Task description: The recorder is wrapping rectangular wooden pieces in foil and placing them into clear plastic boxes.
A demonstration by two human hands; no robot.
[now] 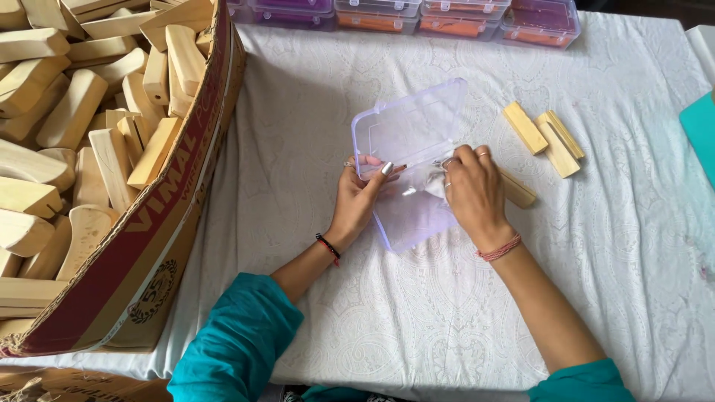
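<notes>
A person is holding open a clear plastic case point(408, 141) at the middle of the cloth-covered surface point(313, 112), its lid tilting up toward the far edge. The left hand point(361, 195) is pinching the case's left rim; the right hand point(472, 190), fingers curled, is pressing a small clear bag point(426, 186) into the tray, directly beneath it. Wooden blocks point(544, 134) are lying just right.

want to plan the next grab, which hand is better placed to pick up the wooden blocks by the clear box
Right. The right hand is beside the wooden blocks. The left hand grips the clear plastic box at its far edge.
</notes>
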